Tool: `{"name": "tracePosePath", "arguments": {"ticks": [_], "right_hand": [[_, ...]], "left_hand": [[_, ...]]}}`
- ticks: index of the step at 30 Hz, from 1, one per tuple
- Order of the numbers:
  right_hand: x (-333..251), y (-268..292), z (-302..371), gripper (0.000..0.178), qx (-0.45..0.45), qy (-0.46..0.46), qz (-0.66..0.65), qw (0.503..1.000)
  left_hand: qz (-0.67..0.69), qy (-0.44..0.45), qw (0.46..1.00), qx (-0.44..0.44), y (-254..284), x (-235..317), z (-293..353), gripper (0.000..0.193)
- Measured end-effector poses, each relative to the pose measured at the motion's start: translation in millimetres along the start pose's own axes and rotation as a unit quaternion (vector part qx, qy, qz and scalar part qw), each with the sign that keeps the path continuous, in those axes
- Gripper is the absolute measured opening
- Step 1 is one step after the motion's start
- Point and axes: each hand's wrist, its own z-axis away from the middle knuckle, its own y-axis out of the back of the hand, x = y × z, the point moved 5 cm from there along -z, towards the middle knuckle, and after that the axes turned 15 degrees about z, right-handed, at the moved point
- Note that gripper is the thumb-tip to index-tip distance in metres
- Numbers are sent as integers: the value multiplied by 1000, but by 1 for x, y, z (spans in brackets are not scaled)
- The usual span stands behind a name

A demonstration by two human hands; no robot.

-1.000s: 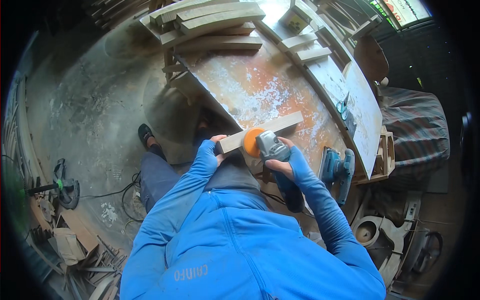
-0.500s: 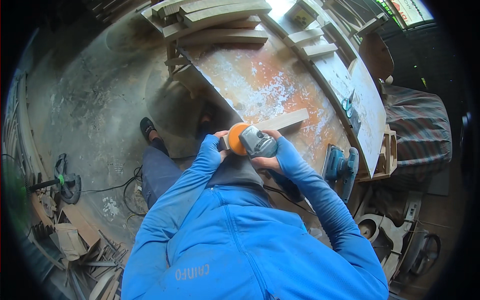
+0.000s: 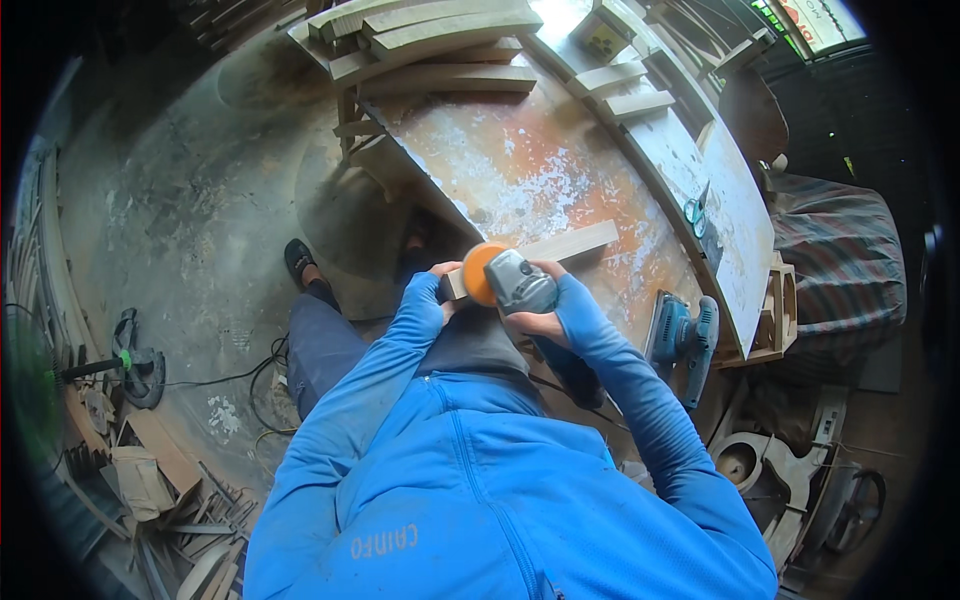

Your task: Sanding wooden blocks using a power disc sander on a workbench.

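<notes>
In my right hand (image 3: 547, 298) is a disc sander (image 3: 527, 283) with a grey head and a round orange disc (image 3: 483, 272). The fingers wrap around its body. The disc lies over the near part of a pale wooden strip (image 3: 575, 242), so that stretch is hidden. My left hand (image 3: 441, 287) is closed around the strip's near left end, close to the disc. The strip's far end rests on the worn, paint-spotted table (image 3: 520, 170).
Curved wooden pieces (image 3: 450, 30) are stacked at the table's far left corner. A blue belt sander (image 3: 682, 335) stands on the right, below scissors (image 3: 696, 210) on a white board (image 3: 735, 240). Wood scraps (image 3: 200, 540) and a black-and-green fan-like object (image 3: 130, 360) are at left.
The sander and its orange disc have shifted slightly to the right along the strip. More of the strip's left end shows beside my left hand, which stays in place.
</notes>
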Motion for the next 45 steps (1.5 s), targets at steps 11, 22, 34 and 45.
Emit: {"name": "tracePosePath", "arguments": {"ticks": [11,22,34,45], "right_hand": [[1,0,-2,92,-22,-8,-32,999],[-7,0,-3,94,-19,-3,-10,1000],[83,59,25,91,75,-135,-67,986],[20,13,19,103,1,-55,15,998]], "left_hand": [[-6,56,998,0,0,4,-1,56],[-64,19,998,5,-3,2,1,55],[-12,-10,999,-39,2,8,-2,53],[-22,-16,999,-38,-3,-3,2,52]]}}
